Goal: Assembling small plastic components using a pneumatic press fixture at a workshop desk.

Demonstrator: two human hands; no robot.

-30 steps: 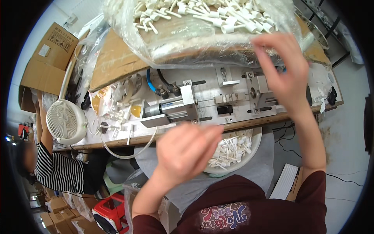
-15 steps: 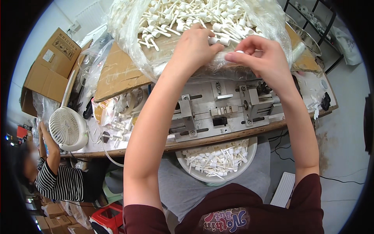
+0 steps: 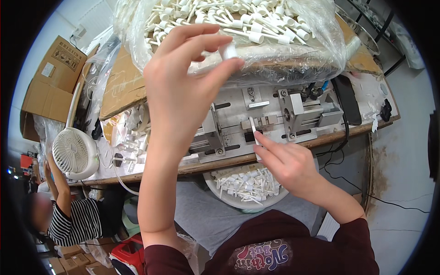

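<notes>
My left hand [image 3: 183,75] is raised at the near edge of the heap. Its thumb and fingers pinch a white plastic cap [image 3: 227,51], whose other end my fingers hide. Lower down, my right hand [image 3: 293,167] grips a white stemmed cap [image 3: 253,126] by its thick end, the thin stem pointing away from me. That stem overlaps the small metal block [image 3: 266,123] in the middle of the bench fixture [image 3: 233,121]; I cannot tell whether they touch. Beyond, many similar white stemmed caps [image 3: 256,23] lie heaped on a clear plastic sheet [image 3: 293,55].
Below the bench edge [image 3: 238,164], a round tub [image 3: 215,190] of white stemmed caps sits at my lap. Metal clamps [image 3: 305,114] flank the fixture; a black phone-like slab [image 3: 347,98] lies right. Left are a white fan [image 3: 75,153], a cardboard box [image 3: 55,82] and a seated person [image 3: 75,217].
My right hand has come down from the heap to the fixture with a stemmed cap. My left hand has moved left and lifted, now pinching a cap. My view has shifted slightly.
</notes>
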